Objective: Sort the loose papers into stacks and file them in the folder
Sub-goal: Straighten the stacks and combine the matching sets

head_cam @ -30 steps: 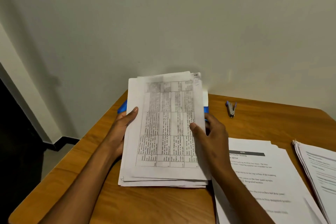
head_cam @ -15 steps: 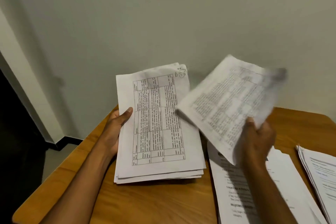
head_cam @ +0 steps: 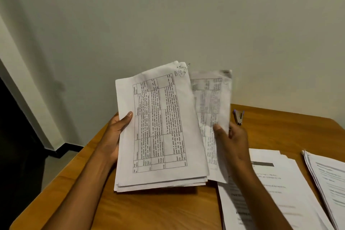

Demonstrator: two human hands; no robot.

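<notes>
The left hand's [head_cam: 113,136] fingers, apart from the thumb, were hidden behind the sheaf [head_cam: 158,130]. The table print on the sheaf's top page was too small to be read. The loose sheet [head_cam: 211,102] was blurred, and its left part was covered by the sheaf. The stack [head_cam: 276,192] was cut off by the bottom edge and partly hidden by the right forearm. The far stack [head_cam: 328,179] was cut off at the right edge. No folder could be made out.
</notes>
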